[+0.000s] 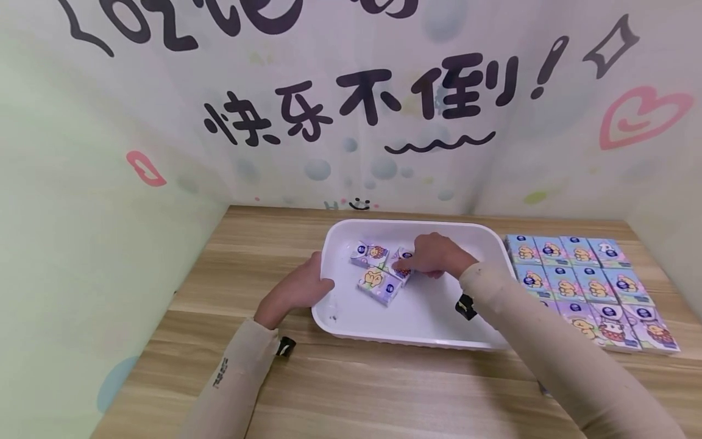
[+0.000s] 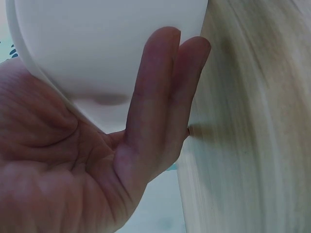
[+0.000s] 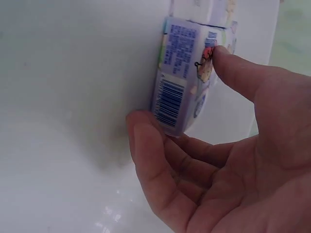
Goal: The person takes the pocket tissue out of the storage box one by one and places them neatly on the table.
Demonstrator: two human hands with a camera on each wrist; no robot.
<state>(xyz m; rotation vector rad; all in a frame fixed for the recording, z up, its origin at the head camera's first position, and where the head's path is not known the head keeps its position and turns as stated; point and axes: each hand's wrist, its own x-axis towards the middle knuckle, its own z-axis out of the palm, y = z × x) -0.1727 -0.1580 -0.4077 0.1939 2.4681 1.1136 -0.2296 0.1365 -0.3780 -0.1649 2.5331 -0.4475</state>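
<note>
A white plastic tub [image 1: 428,314] stands on the table with three small tissue packs in it. My left hand [image 1: 298,285] grips its left side, thumb over the rim and fingers along the outer wall. Inside the tub, my right hand [image 1: 439,253] pinches a purple tissue pack [image 3: 172,82], thumb on its printed face and fingers at its barcode end. This pack touches its neighbours: one tissue pack [image 1: 368,252] lies to the left, and another tissue pack [image 1: 379,285] with a yellow cartoon figure lies nearer me.
Several rows of blue and purple tissue packs [image 1: 596,283] lie side by side right of the tub, partly hidden by my right sleeve [image 1: 554,347]. Behind the wood-grain table [image 1: 351,390] hangs a printed curtain [image 1: 356,164].
</note>
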